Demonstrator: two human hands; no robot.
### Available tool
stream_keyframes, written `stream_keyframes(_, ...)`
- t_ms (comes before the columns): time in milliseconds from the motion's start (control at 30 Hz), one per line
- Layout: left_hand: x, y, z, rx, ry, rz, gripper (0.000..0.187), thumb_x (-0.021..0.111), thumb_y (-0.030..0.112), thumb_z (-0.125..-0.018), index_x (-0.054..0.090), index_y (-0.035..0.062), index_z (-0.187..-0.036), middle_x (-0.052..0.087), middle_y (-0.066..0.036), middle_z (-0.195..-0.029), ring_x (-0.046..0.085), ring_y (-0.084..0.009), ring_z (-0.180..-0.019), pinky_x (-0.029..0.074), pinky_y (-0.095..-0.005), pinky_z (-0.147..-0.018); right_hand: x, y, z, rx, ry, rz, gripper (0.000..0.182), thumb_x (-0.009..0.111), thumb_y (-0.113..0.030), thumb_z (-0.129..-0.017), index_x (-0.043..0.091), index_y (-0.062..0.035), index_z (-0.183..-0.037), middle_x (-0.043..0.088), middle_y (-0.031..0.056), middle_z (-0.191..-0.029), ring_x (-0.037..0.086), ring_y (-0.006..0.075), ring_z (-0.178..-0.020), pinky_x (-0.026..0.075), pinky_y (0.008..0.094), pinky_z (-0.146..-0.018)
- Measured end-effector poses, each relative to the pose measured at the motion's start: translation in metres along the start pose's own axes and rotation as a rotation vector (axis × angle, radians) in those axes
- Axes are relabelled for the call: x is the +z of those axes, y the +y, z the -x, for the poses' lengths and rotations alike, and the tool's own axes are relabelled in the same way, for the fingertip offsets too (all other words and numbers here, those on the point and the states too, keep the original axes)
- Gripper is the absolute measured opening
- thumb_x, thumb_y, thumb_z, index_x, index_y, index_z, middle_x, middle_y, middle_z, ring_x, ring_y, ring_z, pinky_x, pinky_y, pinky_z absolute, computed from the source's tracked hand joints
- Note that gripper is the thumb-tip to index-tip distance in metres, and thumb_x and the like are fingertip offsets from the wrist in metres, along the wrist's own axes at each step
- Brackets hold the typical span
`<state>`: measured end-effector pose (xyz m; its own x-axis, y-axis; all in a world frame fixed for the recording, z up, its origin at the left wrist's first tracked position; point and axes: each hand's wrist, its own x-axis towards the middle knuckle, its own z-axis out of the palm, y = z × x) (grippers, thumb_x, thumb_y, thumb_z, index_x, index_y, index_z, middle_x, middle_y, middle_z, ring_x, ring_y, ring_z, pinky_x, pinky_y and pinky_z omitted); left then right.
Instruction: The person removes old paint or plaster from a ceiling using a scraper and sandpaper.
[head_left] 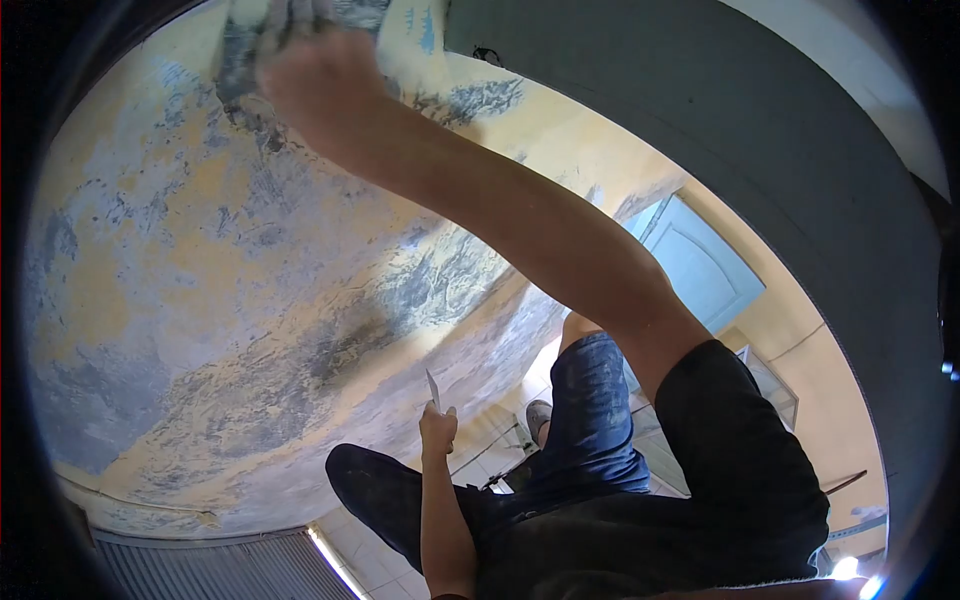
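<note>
My right hand [325,85] is raised to the wall at the top of the view, smeared by motion. Its fingers look curled, and what they hold is too blurred to make out. Around it lies a dark grey patch on the wall. Lower down, near my knee, my left hand [438,428] is closed around a putty knife [432,388], its thin pale blade pointing up, apart from the wall. The wall [250,260] is yellowish, with rough grey and whitish smears of plaster over much of it.
A dark grey-green overhanging surface [690,110] curves along the upper right. Farther back is a light blue door [705,260]. A ribbed grey shutter [220,565] stands at lower left, near pale floor tiles [370,550]. A thin pipe [140,500] runs along the lower wall.
</note>
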<state>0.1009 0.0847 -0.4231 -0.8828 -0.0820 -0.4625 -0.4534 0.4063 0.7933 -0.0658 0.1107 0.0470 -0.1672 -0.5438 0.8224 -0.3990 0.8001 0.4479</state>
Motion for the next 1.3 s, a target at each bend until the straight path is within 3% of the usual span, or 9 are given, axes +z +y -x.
stream_keyframes(300,0.007,-0.021,-0.01,0.061,-0.001,0.002,0.044,0.064,0.022,-0.086,0.055,-0.0054,-0.119,0.067,-0.028,-0.1,0.068,-0.0403,-0.091,0.053,-0.047,-0.08,0.027,0.007,0.079,0.259,0.142,-0.002,0.063,0.067,-0.012,-0.079,0.048,0.018,-0.131,0.053,0.0407,-0.128,0.061,0.0467,-0.113,0.058,0.0458,-0.081)
stream_keyframes(367,0.009,-0.035,-0.016,0.085,0.026,-0.018,0.045,0.064,0.023,-0.086,0.055,-0.0047,-0.12,0.067,-0.028,-0.1,0.067,-0.0412,-0.092,0.053,-0.0473,-0.081,0.027,-0.01,0.058,0.365,0.194,0.089,0.067,0.07,-0.006,-0.072,0.048,0.0129,-0.132,0.056,0.0368,-0.127,0.067,0.0415,-0.105,0.06,0.0366,-0.067)
stream_keyframes(533,-0.004,-0.017,-0.003,0.016,0.044,0.048,0.045,0.064,0.021,-0.086,0.055,-0.005,-0.121,0.067,-0.029,-0.102,0.067,-0.042,-0.094,0.053,-0.0467,-0.083,0.008,-0.07,-0.026,0.067,0.026,-0.091,0.057,0.068,-0.008,-0.079,0.051,0.0146,-0.128,0.059,0.0366,-0.12,0.066,0.0412,-0.106,0.06,0.0404,-0.076)
stream_keyframes(600,-0.012,-0.001,0.006,-0.053,0.034,0.095,0.045,0.064,0.02,-0.086,0.054,-0.0052,-0.121,0.067,-0.029,-0.103,0.067,-0.0427,-0.095,0.053,-0.0466,-0.085,0.019,-0.078,-0.037,-0.099,0.32,0.02,0.038,0.061,-0.009,-0.089,0.058,0.012,-0.121,0.059,0.0352,-0.123,0.062,0.0459,-0.111,0.053,0.0545,-0.094)
stream_keyframes(833,-0.004,-0.036,-0.019,0.046,0.078,0.026,0.046,0.065,0.02,-0.086,0.053,-0.0075,-0.121,0.065,-0.032,-0.109,0.065,-0.0445,-0.102,0.052,-0.0469,-0.087,0.035,0.049,0.053,0.051,0.034,0.124,0.065,0.057,-0.016,-0.091,0.033,0.0021,-0.149,0.023,0.026,-0.158,0.027,0.0399,-0.145,0.047,0.0463,-0.104)
stream_keyframes(933,-0.01,-0.026,-0.012,0.072,0.067,0.007,0.048,0.065,0.021,-0.086,0.053,-0.0081,-0.122,0.064,-0.033,-0.11,0.064,-0.0447,-0.104,0.052,-0.0466,-0.088,0.031,0.031,0.051,0.277,0.096,0.087,0.064,0.058,-0.01,-0.088,0.035,-0.0002,-0.147,0.048,0.021,-0.145,0.05,0.0298,-0.133,0.056,0.0362,-0.091)
stream_keyframes(1100,-0.007,-0.027,-0.01,0.049,0.081,0.008,0.049,0.065,0.021,-0.086,0.052,-0.0083,-0.124,0.064,-0.033,-0.112,0.064,-0.045,-0.105,0.052,-0.0468,-0.089,0.054,0.012,0.036,-0.349,0.354,-0.12,0.072,0.068,-0.012,-0.08,0.04,-0.0087,-0.147,0.047,0.0135,-0.148,0.049,0.029,-0.134,0.055,0.0342,-0.092)
stream_keyframes(1200,-0.01,-0.019,-0.008,-0.001,0.064,0.075,0.049,0.065,0.021,-0.086,0.052,-0.0085,-0.123,0.064,-0.033,-0.113,0.064,-0.0446,-0.105,0.052,-0.0465,-0.087,0.047,0.049,0.045,-0.323,0.353,-0.162,0.071,0.07,-0.01,-0.078,0.045,-0.0103,-0.144,0.049,0.0145,-0.146,0.05,0.03,-0.133,0.054,0.0357,-0.095)
stream_keyframes(1300,-0.01,-0.01,-0.003,0.109,0.133,-0.033,0.049,0.065,0.021,-0.086,0.052,-0.0085,-0.123,0.064,-0.033,-0.113,0.064,-0.0439,-0.105,0.053,-0.0459,-0.085,0.04,0.045,0.044,0.114,0.399,-0.091,0.062,0.07,-0.008,-0.079,0.053,-0.0098,-0.139,0.054,0.0158,-0.14,0.055,0.0299,-0.128,0.049,0.0383,-0.104)
